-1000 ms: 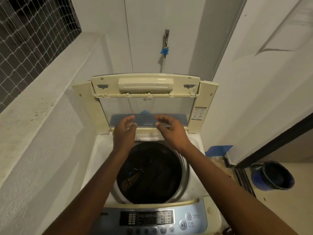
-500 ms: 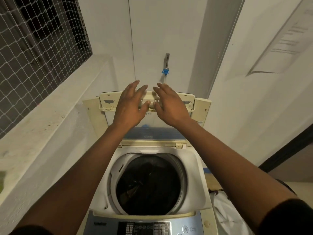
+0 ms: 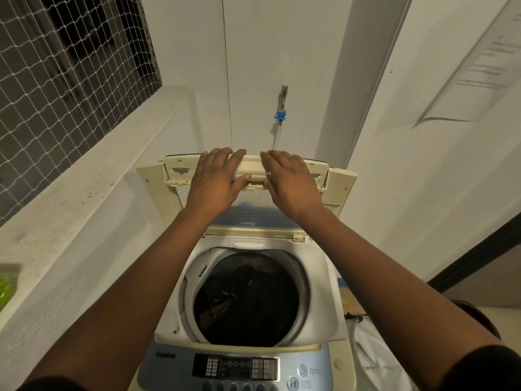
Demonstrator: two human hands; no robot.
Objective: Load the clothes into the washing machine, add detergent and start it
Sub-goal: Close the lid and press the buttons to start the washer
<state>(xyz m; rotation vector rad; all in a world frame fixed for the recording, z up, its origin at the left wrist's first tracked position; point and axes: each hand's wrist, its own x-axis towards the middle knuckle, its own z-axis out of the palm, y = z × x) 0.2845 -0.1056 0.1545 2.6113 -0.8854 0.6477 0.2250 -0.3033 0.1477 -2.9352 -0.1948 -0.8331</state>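
My left hand (image 3: 214, 182) lies flat on the raised lid (image 3: 337, 179) of the washing machine (image 3: 332, 292), the fingers almost straight and reaching to the lid's top edge, the thumb along the lower edge of the cream handle (image 3: 252, 167). My right hand (image 3: 290, 182) lies just beside it in the same way. Neither hand closes around anything; they only press on the lid. The lid stands up at the far side of the machine, so the drum is uncovered, and the dark clothes (image 3: 248, 300) lie inside it. The control panel (image 3: 236, 368) is at the near edge. On the far wall, above the lid, there is a tap (image 3: 282, 105) with a blue connector. A white cloth (image 3: 375, 351) lies at the near right, beside the machine.
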